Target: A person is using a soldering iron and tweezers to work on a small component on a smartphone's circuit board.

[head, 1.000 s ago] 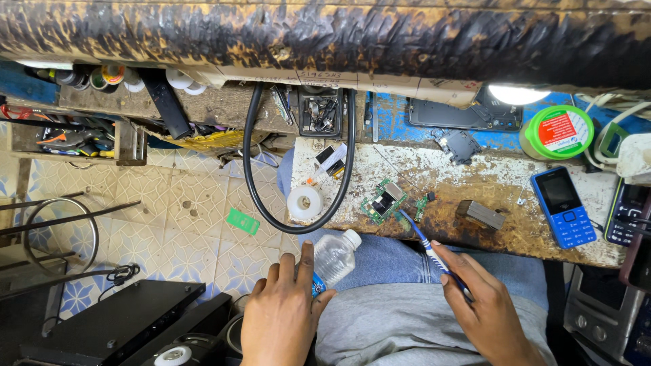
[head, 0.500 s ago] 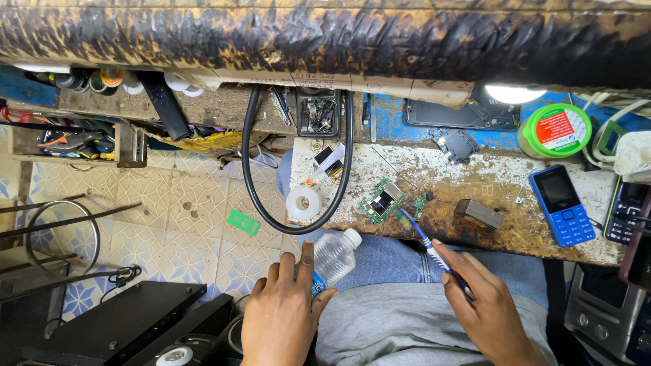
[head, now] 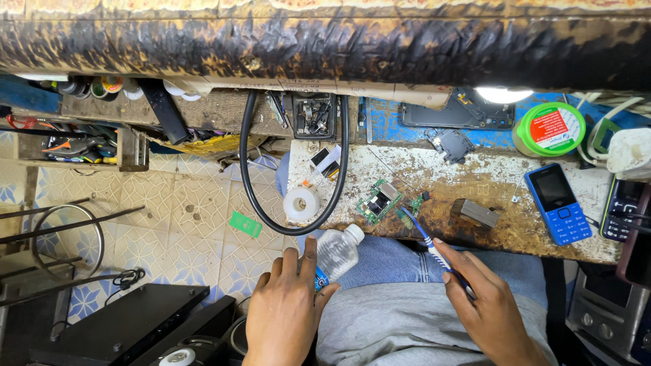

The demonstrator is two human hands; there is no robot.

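My left hand (head: 283,310) grips a small clear plastic bottle (head: 337,250) with a white cap, held over my lap and tilted toward the bench. My right hand (head: 485,303) holds a blue-handled toothbrush (head: 426,237); its head rests at the bench's front edge beside a small green circuit board (head: 378,200). A tiny green board piece (head: 415,202) lies just right of it.
The worn workbench (head: 475,186) carries a blue keypad phone (head: 558,202), a black phone (head: 621,207), a grey block (head: 475,212), a tape roll (head: 301,203) and a green-lidded tin (head: 549,128). A black cable loop (head: 291,169) hangs left. A black case (head: 122,322) sits on the tiled floor.
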